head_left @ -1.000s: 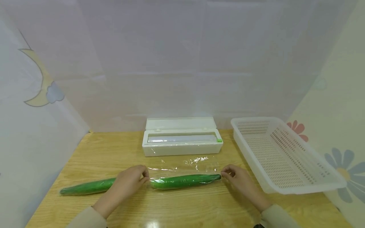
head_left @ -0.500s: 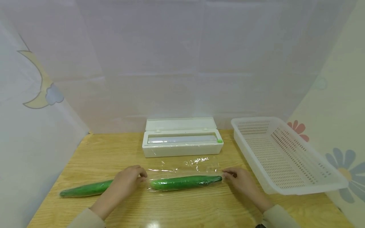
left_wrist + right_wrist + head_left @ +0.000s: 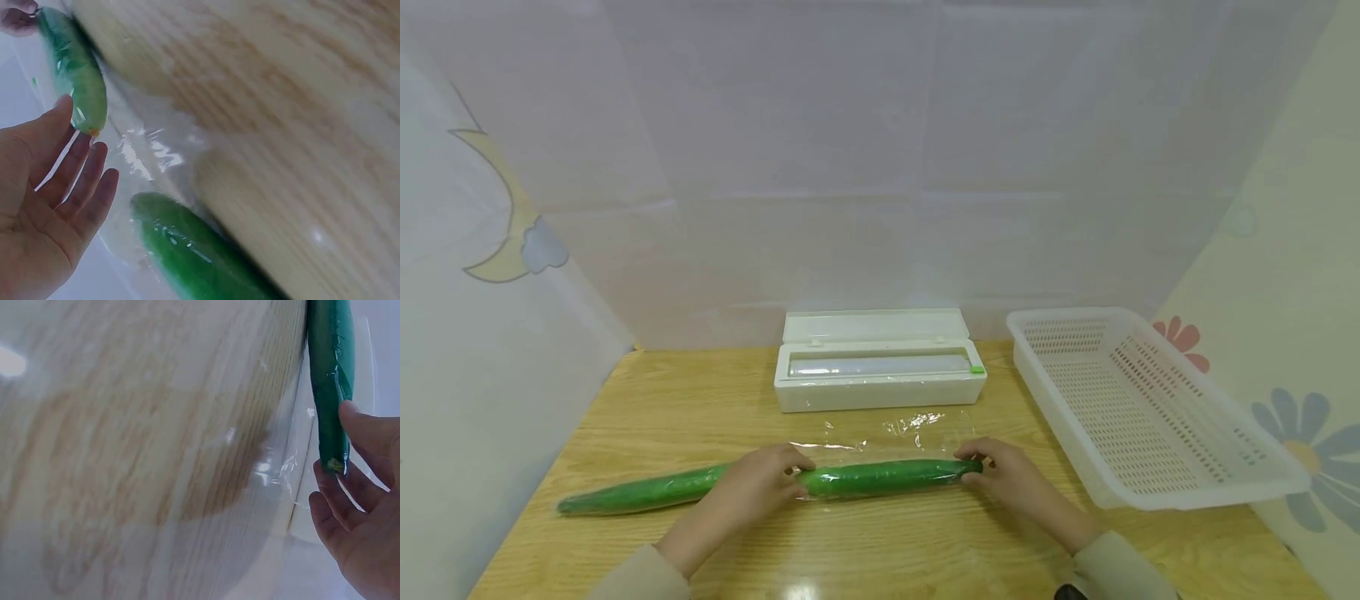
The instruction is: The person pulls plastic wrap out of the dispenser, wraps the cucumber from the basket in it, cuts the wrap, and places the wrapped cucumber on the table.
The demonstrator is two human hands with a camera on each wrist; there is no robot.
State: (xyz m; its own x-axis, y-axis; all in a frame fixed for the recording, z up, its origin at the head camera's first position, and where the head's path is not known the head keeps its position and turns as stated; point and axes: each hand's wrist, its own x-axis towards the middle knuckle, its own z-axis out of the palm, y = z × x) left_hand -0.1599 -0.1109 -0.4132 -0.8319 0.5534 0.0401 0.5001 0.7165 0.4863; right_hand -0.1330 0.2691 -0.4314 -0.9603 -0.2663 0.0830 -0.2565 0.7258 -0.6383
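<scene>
A green cucumber (image 3: 887,476) lies crosswise on the table with clear cling film (image 3: 917,425) around it and spread behind it. My left hand (image 3: 760,483) holds its paler left end, thumb on one side and fingers at the tip, as the left wrist view shows. At the darker right end my right hand (image 3: 1011,479) grips the cucumber (image 3: 331,381) between thumb and fingers. A second film-covered cucumber (image 3: 647,490) lies to the left, its right end partly hidden behind my left hand. It appears close to that hand's fingers in the left wrist view.
Behind the film stands a white cling film box (image 3: 880,395), lid raised, with a roll (image 3: 880,365) inside and a green slider (image 3: 977,369) at its right. To the right sits a white perforated basket (image 3: 1060,417). A pale wall (image 3: 880,208) closes off the wooden table's (image 3: 865,550) back.
Both hands have moved inward, from beside the cucumber's ends, where they were at the film's edges, onto the ends themselves. The box, basket and second cucumber stay put.
</scene>
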